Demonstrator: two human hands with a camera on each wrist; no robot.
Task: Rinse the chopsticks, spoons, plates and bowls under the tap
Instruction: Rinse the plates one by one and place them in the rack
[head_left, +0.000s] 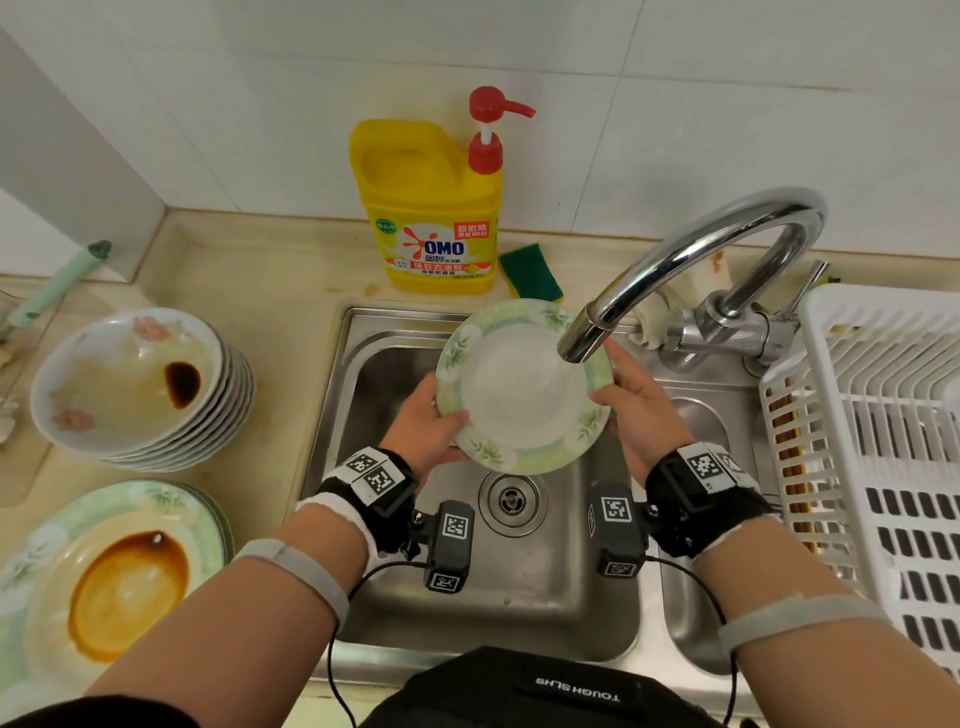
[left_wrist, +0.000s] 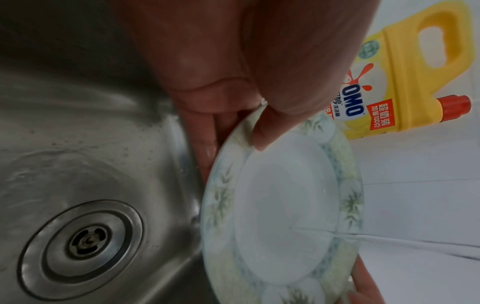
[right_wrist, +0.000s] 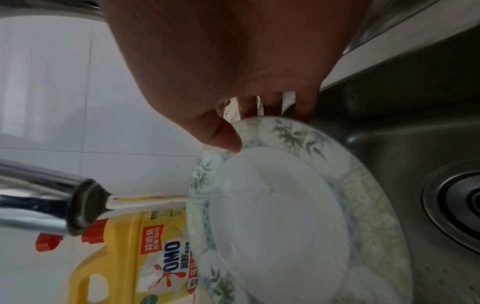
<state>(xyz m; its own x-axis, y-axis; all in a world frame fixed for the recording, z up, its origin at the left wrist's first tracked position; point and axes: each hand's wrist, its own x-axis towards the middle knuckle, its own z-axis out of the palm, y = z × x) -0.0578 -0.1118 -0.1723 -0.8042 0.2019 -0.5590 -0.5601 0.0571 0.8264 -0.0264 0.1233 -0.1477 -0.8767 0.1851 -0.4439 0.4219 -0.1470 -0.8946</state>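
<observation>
A white plate with a green bamboo-pattern rim (head_left: 519, 387) (left_wrist: 283, 205) (right_wrist: 280, 216) is held tilted over the steel sink (head_left: 395, 332), right under the chrome tap spout (head_left: 584, 335) (right_wrist: 52, 205). Water runs from the spout onto the plate's face. My left hand (head_left: 431, 421) (left_wrist: 262, 131) grips the plate's left rim, thumb on top and fingers behind. My right hand (head_left: 631, 405) (right_wrist: 228, 139) holds the right rim the same way, thumb on the front.
A stack of dirty floral bowls (head_left: 140, 384) and a stack of sauce-stained plates (head_left: 109, 577) sit on the counter at left. A yellow detergent bottle (head_left: 431, 208) and a green sponge (head_left: 530, 273) stand behind the sink. A white drying rack (head_left: 878, 441) stands at right. The drain (head_left: 511, 499) lies below the plate.
</observation>
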